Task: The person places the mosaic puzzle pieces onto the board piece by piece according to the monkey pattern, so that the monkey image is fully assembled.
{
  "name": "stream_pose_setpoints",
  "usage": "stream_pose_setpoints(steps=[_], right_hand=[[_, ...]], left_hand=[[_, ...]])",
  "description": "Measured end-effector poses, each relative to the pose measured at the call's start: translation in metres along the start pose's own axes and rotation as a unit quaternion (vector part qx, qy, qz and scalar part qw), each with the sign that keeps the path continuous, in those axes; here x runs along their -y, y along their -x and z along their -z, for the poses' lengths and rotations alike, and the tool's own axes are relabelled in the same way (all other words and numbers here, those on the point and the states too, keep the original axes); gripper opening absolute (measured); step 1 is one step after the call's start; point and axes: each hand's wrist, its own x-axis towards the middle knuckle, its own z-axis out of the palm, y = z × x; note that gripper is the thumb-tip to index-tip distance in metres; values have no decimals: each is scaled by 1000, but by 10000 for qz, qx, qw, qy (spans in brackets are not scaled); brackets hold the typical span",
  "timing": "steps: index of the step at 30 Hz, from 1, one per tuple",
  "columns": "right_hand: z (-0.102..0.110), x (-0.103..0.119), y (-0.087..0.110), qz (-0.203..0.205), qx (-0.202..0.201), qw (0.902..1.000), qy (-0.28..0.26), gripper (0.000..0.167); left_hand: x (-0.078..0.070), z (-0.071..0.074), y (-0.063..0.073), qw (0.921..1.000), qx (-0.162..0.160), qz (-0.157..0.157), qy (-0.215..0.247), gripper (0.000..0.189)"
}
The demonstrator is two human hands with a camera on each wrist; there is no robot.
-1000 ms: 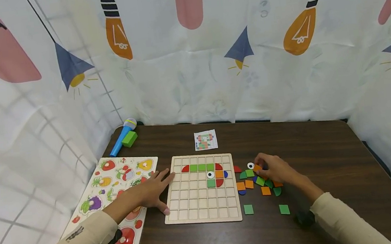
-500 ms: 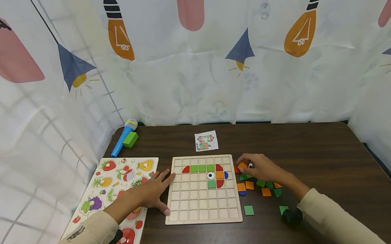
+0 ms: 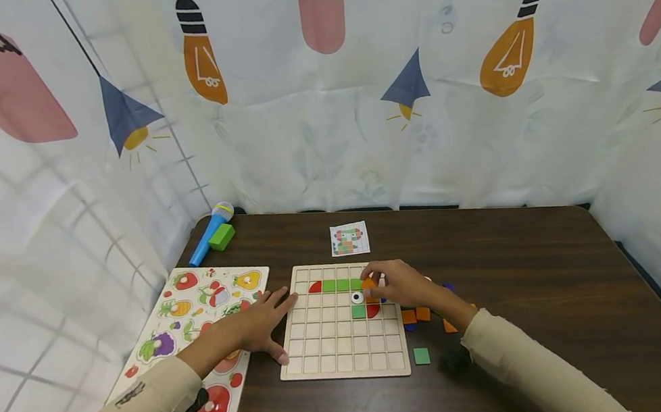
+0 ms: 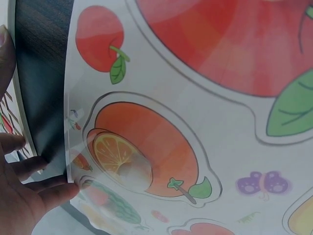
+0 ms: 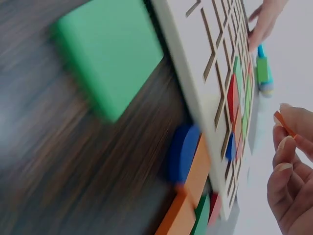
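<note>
A pale wooden grid board (image 3: pixel 323 360) lies mid-table, with green squares (image 3: pixel 341 285), red rounded pieces (image 3: pixel 315 287) and a round eye piece (image 3: pixel 356 297) set in its upper cells. My right hand (image 3: pixel 400 283) is over the board's upper right, pinching an orange square tile (image 5: pixel 284 123) between thumb and fingertip. It covers some of the pieces there in the head view. At the board's left edge, my left hand (image 3: pixel 263 322) rests with fingers spread, fingertips and thumb touching the rim.
Loose orange tiles (image 3: pixel 422 314) and other coloured pieces lie right of the board, partly behind the right arm; one green square (image 3: pixel 421 356) sits nearer. A pattern card (image 3: pixel 350 248) is behind the board. Left are a fruit puzzle board (image 3: pixel 142 377), blue toy microphone (image 3: pixel 207 239) and green block (image 3: pixel 222 237).
My right hand has carried the orange tile leftward from the loose pieces to over the board's upper right. The left hand stays at the board's edge.
</note>
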Motion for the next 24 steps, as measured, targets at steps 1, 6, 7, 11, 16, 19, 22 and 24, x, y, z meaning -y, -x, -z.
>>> stream_pose_setpoints(steps=[1, 6, 7, 11, 16, 19, 22, 24], right_hand=[[-2, 2, -3, 17, 17, 10000, 4, 27], [-10, 10, -15, 152, 109, 9998, -45, 25], [-11, 12, -17, 164, 133, 9997, -73, 26], [-16, 18, -23, 115, 204, 9995, -203, 26], [-25, 25, -32, 24, 160, 9996, -249, 27], [-30, 31, -37, -45, 140, 9993, -333, 28], [-36, 38, -43, -211, 160, 9989, -390, 28], [-40, 42, -47, -318, 198, 9984, -421, 28]], left_hand=[[0, 0, -1, 10000, 4, 3, -5, 120], [1, -1, -2, 10000, 38, 55, -22, 120], [1, -1, -3, 10000, 38, 57, -27, 120], [2, -1, -3, 10000, 37, 65, -40, 120], [2, -1, -3, 9999, 38, 75, -56, 119], [2, 0, -3, 9999, 52, 71, -52, 118], [1, 0, -3, 10000, 56, 49, -47, 118], [2, 0, -3, 10000, 50, 37, -50, 118]])
